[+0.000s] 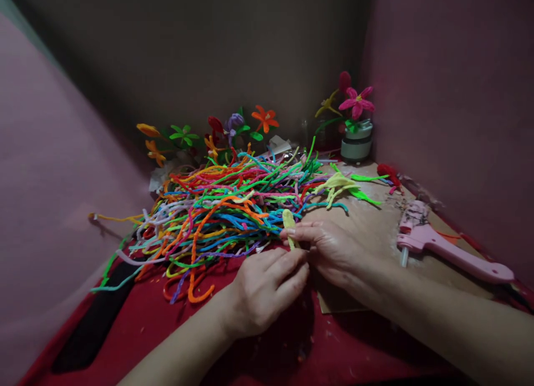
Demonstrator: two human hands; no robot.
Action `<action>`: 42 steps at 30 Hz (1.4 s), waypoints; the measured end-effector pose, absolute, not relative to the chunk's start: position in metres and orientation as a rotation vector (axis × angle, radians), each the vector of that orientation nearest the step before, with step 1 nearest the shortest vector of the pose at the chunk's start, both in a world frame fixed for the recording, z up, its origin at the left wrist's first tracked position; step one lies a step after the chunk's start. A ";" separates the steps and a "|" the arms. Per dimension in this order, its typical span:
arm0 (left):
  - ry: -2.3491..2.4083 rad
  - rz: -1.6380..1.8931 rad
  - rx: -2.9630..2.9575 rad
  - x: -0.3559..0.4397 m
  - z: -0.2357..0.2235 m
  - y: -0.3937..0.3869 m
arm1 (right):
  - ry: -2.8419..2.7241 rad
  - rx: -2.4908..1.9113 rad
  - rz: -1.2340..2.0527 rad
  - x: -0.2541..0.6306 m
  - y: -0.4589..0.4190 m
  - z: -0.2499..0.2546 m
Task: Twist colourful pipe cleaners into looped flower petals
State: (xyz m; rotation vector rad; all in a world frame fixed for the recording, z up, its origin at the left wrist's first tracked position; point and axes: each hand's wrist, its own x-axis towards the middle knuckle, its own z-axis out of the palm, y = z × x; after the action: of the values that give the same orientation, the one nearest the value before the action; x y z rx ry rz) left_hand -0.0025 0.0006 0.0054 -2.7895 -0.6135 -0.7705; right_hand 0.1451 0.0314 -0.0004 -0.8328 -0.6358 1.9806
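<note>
Between my two hands is a pale yellow pipe cleaner (288, 219), bent into a narrow petal-like loop that points up. The fingers of my left hand (267, 286) are closed around its lower end. My right hand (334, 252) pinches it a little higher, from the right side. Just beyond my hands spreads a big heap of pipe cleaners (233, 202) in many colours. A bunch of pale yellow shaped pipe cleaners (340, 182) rests on the cardboard (367, 219), past my right hand.
A pink glue gun (454, 252) lies on the cardboard at the right. Pipe cleaner flowers (265, 119) stand along the back, and a small pot (356, 141) holds a pink flower (357, 102). A black strip (95, 319) lies on the red cloth (167, 341) at the left.
</note>
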 end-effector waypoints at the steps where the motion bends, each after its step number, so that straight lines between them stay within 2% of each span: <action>1: -0.539 -0.743 -2.779 -0.003 0.008 0.000 | -0.634 -0.827 1.987 0.145 0.031 0.000; 5: -0.591 -0.925 -2.858 -0.003 0.014 0.000 | -0.646 -0.833 2.014 0.144 0.030 0.000; 12: -1.298 -1.627 -2.998 -0.007 0.014 0.000 | -0.917 -0.779 1.844 0.148 0.032 -0.006; 14: -1.368 -1.678 -2.918 -0.010 0.018 0.000 | -0.960 -0.791 1.826 0.149 0.032 -0.007; 20: -1.086 -1.176 -2.817 -0.012 0.026 0.003 | -1.040 -0.821 1.838 0.150 0.032 -0.009; 25: -1.106 -0.831 -2.685 -0.011 0.014 0.007 | -1.132 -0.910 1.741 0.149 0.032 -0.010; 33: -1.160 -0.766 -2.673 -0.007 0.013 0.003 | -1.300 -0.997 1.588 0.150 0.027 -0.003; 42: -1.235 -0.618 -2.584 -0.002 0.012 0.000 | -1.549 -1.075 1.212 0.145 0.022 -0.002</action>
State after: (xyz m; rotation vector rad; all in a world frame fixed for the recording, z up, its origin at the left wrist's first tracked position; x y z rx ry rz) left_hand -0.0017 -0.0004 0.0125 -2.5844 -1.2348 -0.6184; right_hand 0.1455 0.0223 -0.0021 -1.0751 -1.5493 1.2118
